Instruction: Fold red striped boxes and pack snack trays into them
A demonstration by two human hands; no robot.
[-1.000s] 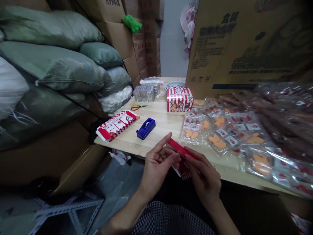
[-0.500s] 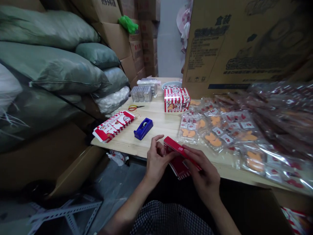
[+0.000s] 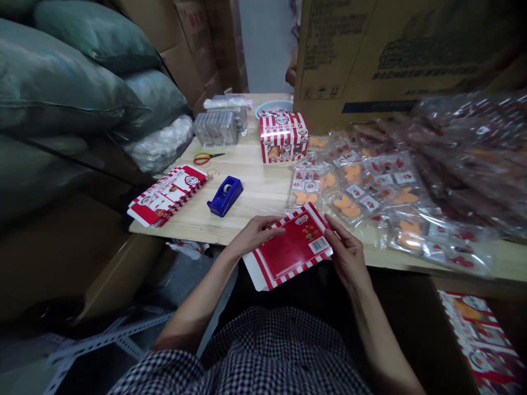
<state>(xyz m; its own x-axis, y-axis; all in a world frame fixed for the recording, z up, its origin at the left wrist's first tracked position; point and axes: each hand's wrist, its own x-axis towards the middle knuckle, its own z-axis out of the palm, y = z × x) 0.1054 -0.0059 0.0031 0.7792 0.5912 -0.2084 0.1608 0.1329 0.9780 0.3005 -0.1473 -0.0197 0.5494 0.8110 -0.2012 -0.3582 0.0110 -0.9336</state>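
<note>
Between my two hands is a red cardboard box (image 3: 288,249) with striped edges, its barcoded face turned up toward me and a white flap sticking out at the lower left. My left hand (image 3: 257,235) grips its upper left side, thumb lying on the red face and the other fingers hidden beneath. At the right edge my right hand (image 3: 346,249) holds the box, thumb near the barcode corner. A blue tape dispenser (image 3: 225,196) stands on the table just beyond my left hand. Clear packets of toy food pieces (image 3: 346,206) lie beyond my right hand.
Flattened striped boxes (image 3: 168,195) lie stacked at the table's left edge, near scissors (image 3: 208,158). An assembled box (image 3: 284,137) stands farther back by clear plastic cases (image 3: 216,129). A large carton (image 3: 395,60) blocks the back right. Another person's hand (image 3: 291,74) shows beside it.
The box in my hands has turned from a narrow edge-on view to its broad red face. My left fingers have moved from its end to its side. The camera view has tilted down.
</note>
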